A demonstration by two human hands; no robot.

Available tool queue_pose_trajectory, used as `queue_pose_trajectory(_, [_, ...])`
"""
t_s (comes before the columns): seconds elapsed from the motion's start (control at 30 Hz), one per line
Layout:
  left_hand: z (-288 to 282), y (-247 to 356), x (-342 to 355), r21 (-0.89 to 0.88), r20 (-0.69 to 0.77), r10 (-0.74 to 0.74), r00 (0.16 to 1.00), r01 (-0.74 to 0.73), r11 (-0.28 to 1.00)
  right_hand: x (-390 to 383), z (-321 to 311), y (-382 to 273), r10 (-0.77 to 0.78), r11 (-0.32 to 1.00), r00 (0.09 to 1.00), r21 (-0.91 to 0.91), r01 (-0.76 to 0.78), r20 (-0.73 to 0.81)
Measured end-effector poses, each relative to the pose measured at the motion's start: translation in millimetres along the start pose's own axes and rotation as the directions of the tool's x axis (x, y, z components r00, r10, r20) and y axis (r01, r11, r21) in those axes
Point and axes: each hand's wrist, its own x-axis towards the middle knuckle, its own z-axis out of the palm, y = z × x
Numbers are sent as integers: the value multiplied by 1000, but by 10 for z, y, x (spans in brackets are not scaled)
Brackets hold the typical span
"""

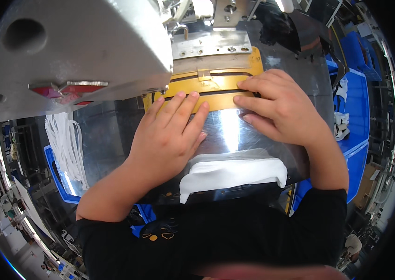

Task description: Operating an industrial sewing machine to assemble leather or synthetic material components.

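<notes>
A yellow slotted plate [225, 83] lies flat on the shiny metal work surface, beneath a clear strip and a metal bracket [213, 45]. My left hand [167, 126] rests palm down, its spread fingertips on the plate's near edge by the sewing machine head. At the plate's right end my right hand [281, 105] lies with fingers apart, the fingertips touching the plate. Neither hand grips anything that I can see. Closer to me, a small stack of white fabric pieces [232, 173] sits along the table's front edge.
The big grey machine head [99, 51] covers the upper left. A bundle of white strips [64, 144] hangs over the table's left side, above a blue bin [62, 186]. Blue bins [356, 112] with white pieces stand at the right. Black material [286, 32] lies at the far right.
</notes>
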Motion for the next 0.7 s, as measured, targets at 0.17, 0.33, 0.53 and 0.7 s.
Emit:
queue_pose_trajectory(0.17, [13, 6, -4, 29, -21, 31, 999, -31, 999, -15, -98, 0, 49, 998, 999, -37, -49, -6])
queue_pose_trajectory(0.33, [1, 2, -13, -37, -27, 18, 999, -19, 999, -28, -85, 63, 93, 992, 995, -78, -94, -21])
queue_pose_trajectory(0.53, [-23, -19, -23, -40, -36, -18, 999, 17, 999, -20, -48, 169, 106, 984, 993, -139, -112, -49])
queue_pose_trajectory(0.7, [-31, -53, -40, -28, -41, -74, 996, 73, 997, -25, 8, 253, 124, 975, 990, -180, -133, -63])
